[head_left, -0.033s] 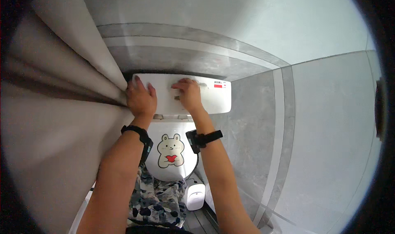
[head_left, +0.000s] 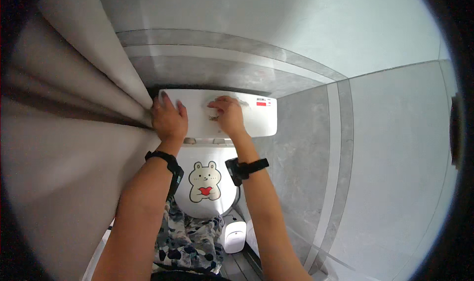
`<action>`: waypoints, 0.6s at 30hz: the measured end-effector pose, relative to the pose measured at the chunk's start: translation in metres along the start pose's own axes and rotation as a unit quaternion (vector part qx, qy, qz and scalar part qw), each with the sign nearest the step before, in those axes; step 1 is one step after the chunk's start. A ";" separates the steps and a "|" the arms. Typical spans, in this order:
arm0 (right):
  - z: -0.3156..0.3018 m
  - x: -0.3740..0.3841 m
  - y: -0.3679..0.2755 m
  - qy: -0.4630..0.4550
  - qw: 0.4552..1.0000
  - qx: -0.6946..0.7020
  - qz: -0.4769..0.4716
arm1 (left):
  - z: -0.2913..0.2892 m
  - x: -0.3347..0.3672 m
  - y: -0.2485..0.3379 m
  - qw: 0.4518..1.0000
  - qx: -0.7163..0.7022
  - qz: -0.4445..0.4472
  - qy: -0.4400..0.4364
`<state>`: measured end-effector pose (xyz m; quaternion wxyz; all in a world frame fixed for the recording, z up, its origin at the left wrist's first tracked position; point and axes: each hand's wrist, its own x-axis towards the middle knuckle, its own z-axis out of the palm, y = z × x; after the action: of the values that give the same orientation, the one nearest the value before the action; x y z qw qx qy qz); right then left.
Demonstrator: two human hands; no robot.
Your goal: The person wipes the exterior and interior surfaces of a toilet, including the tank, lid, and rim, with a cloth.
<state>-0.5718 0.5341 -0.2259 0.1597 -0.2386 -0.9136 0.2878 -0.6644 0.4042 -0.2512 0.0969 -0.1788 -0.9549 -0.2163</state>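
Observation:
A white toilet tank (head_left: 259, 125) with a flat lid lies under both of my hands. My left hand (head_left: 169, 119) rests at the lid's left end beside the curtain, its thumb and fingers apart, holding nothing. On the middle of the lid is my right hand (head_left: 229, 114), its fingers curled down and bunched together. Whatever they may hold is hidden. A pale, smeary patch (head_left: 243, 103) shows just right of those fingers. Close to the right hand's left side sits a small metallic flush button (head_left: 213, 117). Each wrist wears a black strap.
Below the tank is the closed toilet lid (head_left: 222, 202) with a cartoon bear holding a heart. A beige curtain (head_left: 74, 147) hangs along the left. Grey tiled walls (head_left: 301, 133) stand behind and to the right. A small white bin-like box (head_left: 234, 235) stands on the floor.
My right hand has shifted very slightly to the right on the lid, baring more of the metallic button. The left hand stays where it was.

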 end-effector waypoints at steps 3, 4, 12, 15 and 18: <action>-0.014 -0.010 0.028 0.023 0.998 0.033 0.051 | -0.005 0.001 0.000 1.000 0.009 0.004 -0.002; -0.021 -0.012 0.033 0.039 0.993 0.059 0.095 | -0.007 0.001 0.002 1.000 0.010 -0.003 -0.003; -0.009 -0.003 0.013 0.038 0.994 -0.090 0.052 | -0.008 -0.001 0.004 1.000 0.011 -0.001 0.015; -0.023 -0.006 0.027 0.022 0.993 -0.089 0.077 | -0.009 0.002 0.002 1.000 -0.001 -0.006 -0.004; -0.036 -0.009 0.034 0.044 0.986 -0.141 0.074 | -0.010 0.001 0.006 1.000 -0.005 -0.003 0.000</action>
<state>-0.5367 0.5698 -0.2193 0.1425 -0.3377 -0.9171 0.1569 -0.6622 0.4050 -0.2397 0.0955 -0.1759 -0.9543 -0.2219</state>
